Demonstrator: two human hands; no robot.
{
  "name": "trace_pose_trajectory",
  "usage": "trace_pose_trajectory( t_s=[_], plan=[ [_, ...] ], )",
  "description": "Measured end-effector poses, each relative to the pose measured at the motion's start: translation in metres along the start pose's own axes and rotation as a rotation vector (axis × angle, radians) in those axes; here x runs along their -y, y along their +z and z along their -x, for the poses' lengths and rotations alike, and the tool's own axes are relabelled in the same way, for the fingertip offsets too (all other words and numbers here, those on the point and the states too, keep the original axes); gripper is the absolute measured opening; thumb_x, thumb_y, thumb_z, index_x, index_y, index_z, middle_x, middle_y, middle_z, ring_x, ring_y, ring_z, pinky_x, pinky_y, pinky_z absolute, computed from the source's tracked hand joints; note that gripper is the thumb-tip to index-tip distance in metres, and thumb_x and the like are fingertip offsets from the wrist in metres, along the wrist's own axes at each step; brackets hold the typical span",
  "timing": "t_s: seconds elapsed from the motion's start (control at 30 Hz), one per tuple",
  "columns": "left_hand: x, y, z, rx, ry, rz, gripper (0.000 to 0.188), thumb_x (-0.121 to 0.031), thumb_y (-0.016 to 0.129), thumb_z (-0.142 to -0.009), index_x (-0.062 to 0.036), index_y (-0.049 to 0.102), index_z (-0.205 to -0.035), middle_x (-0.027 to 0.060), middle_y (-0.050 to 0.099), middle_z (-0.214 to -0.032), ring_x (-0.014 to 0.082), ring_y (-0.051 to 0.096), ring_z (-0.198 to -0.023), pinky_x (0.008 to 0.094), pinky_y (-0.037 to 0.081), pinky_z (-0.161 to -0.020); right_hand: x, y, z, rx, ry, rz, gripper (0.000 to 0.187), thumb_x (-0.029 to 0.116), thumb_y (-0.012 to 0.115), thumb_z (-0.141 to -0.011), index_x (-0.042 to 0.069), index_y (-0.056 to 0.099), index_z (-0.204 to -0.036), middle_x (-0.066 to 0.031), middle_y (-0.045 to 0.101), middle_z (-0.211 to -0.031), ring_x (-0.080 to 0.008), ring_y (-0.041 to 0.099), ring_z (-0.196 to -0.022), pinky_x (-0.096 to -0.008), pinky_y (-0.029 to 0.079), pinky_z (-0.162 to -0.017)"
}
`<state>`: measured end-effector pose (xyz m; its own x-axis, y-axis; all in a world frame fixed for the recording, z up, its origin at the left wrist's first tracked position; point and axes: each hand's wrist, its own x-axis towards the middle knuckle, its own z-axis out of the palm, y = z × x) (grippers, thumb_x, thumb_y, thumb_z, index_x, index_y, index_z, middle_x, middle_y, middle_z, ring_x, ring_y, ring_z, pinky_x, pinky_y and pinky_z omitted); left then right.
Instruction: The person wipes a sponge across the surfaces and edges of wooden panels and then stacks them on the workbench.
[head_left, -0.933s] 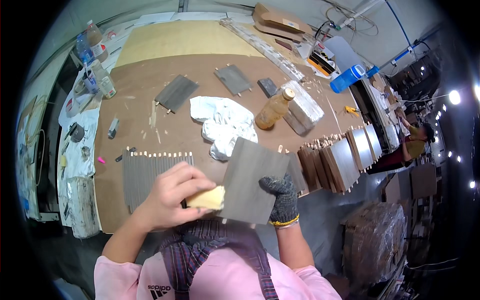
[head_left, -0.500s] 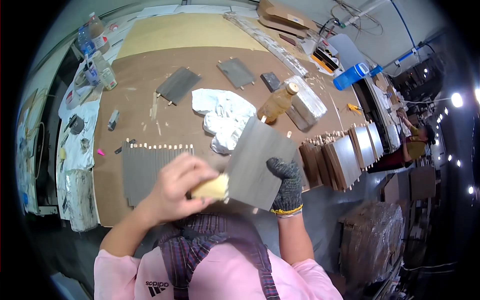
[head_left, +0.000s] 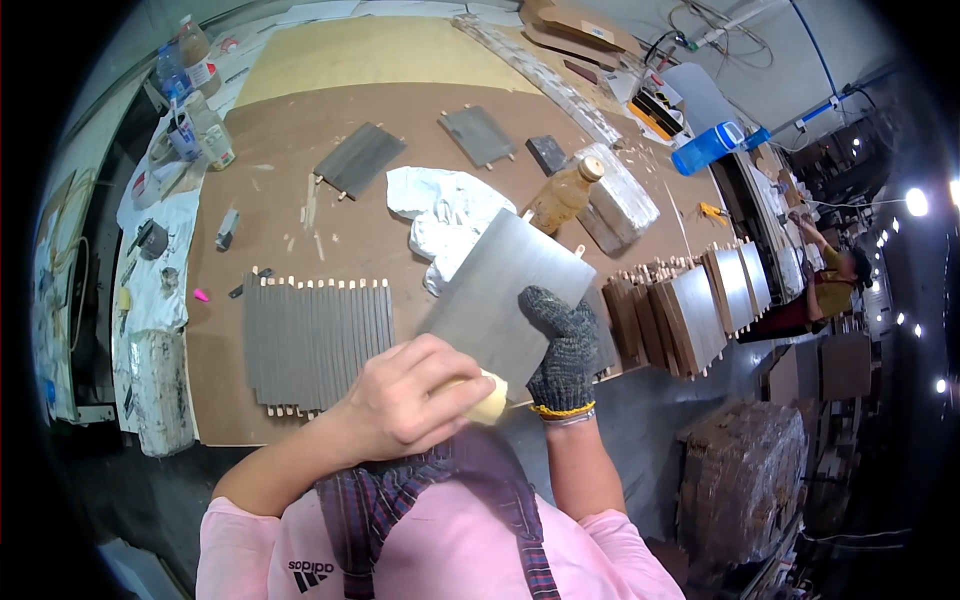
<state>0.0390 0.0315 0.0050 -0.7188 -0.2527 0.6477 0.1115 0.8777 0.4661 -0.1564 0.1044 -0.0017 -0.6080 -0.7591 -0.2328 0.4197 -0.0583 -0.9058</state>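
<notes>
Grey panel (head_left: 500,295) sits tilted over the near edge of the brown table (head_left: 290,205), my gloved right hand (head_left: 562,345) gripping its lower corner. My bare left hand (head_left: 405,405) is clenched round a yellowish sponge block (head_left: 488,398) against the bottom edge. It's flat, smooth, thin, so it could slip if the knit glove loosens.

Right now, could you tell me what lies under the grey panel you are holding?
Under the grey panel a crumpled white cloth shows at its upper left edge, on the brown workbench. How far the cloth reaches beneath is covered.
</notes>
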Motion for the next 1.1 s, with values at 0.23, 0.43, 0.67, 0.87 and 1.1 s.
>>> trace_pose_trajectory(
  t_s=[0.23, 0.43, 0.67, 0.87, 1.1],
  plan=[
    [-0.001, 0.003, -0.007, 0.038, 0.011, 0.026, 0.044, -0.011, 0.080, -0.061, -0.0072, 0.070, -0.104, 0.0068, 0.065, -0.098, 0.0277, 0.064, -0.083, 0.0375, 0.055, -0.069, -0.002, 0.003, -0.005, -0.037, -0.029, -0.001, 0.028, 0.003, 0.070, -0.085, -0.001, 0.068, -0.113, -0.0048, 0.069, -0.098, -0.0147, 0.065, -0.088, -0.0293, 0.054, -0.080],
    [0.013, -0.014, -0.005, 0.019, -0.081, -0.066, 0.042, -0.009, 0.076, -0.060, -0.0055, 0.070, -0.102, 0.0087, 0.065, -0.098, 0.0303, 0.064, -0.083, 0.0395, 0.054, -0.069, -0.005, 0.000, -0.007, -0.049, -0.095, 0.036, 0.025, 0.002, 0.069, -0.086, -0.003, 0.068, -0.110, -0.0071, 0.071, -0.097, -0.0152, 0.067, -0.086, -0.0292, 0.055, -0.077],
    [0.009, -0.003, -0.012, 0.082, -0.018, 0.034, 0.038, -0.008, 0.077, -0.063, -0.0057, 0.070, -0.101, 0.0080, 0.065, -0.099, 0.0293, 0.064, -0.085, 0.0388, 0.055, -0.073, -0.012, 0.000, -0.010, -0.025, -0.114, 0.037, 0.026, 0.004, 0.070, -0.086, -0.004, 0.069, -0.111, -0.0088, 0.071, -0.096, -0.0156, 0.068, -0.086, -0.0301, 0.056, -0.076],
    [0.053, -0.046, 0.012, 0.005, -0.273, -0.201, 0.041, -0.008, 0.072, -0.063, -0.0031, 0.069, -0.103, 0.0119, 0.065, -0.101, 0.0320, 0.062, -0.088, 0.0418, 0.052, -0.075, 0.005, 0.000, -0.002, -0.036, -0.033, -0.039, 0.031, 0.001, 0.070, -0.085, -0.004, 0.066, -0.116, -0.0073, 0.070, -0.099, -0.0164, 0.068, -0.087, -0.0307, 0.057, -0.076],
    [0.032, -0.032, 0.000, 0.057, -0.137, -0.067, 0.042, -0.007, 0.074, -0.062, -0.0044, 0.070, -0.104, 0.0104, 0.065, -0.101, 0.0317, 0.063, -0.089, 0.0417, 0.053, -0.078, 0.002, 0.000, -0.002, -0.007, -0.063, 0.024, 0.030, 0.009, 0.065, -0.088, -0.007, 0.067, -0.113, -0.0135, 0.071, -0.104, -0.0232, 0.070, -0.094, -0.0363, 0.059, -0.086]
  ],
)
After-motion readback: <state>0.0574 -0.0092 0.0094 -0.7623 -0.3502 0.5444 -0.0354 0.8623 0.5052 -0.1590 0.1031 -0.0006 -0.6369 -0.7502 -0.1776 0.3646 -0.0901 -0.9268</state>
